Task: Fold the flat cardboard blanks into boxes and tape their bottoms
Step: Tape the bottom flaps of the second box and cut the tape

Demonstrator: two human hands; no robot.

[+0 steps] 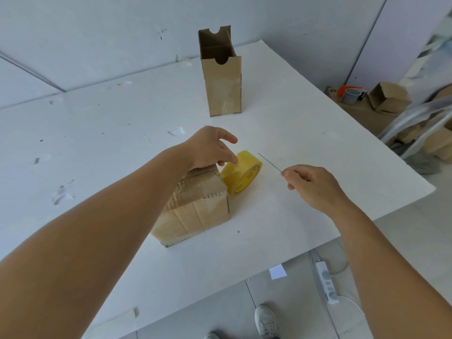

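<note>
A taped cardboard box (195,211) lies on its side in the middle of the white table (97,143). A yellow tape roll (244,174) stands on edge against the box's far end. My left hand (208,148) rests over that end, its fingertips curled onto the top of the roll. From the roll a thin strip of tape (269,162), seen edge-on, stretches to the right. My right hand (315,184) pinches the strip's end between thumb and fingers. A tall folded box (223,86) stands upright at the back with its top flaps open.
The table's right edge runs diagonally close to my right hand. On the floor at the right lie several cardboard boxes (389,96) and a grey cup (352,95). A white power strip (326,282) and a shoe (265,321) lie below the table's front edge.
</note>
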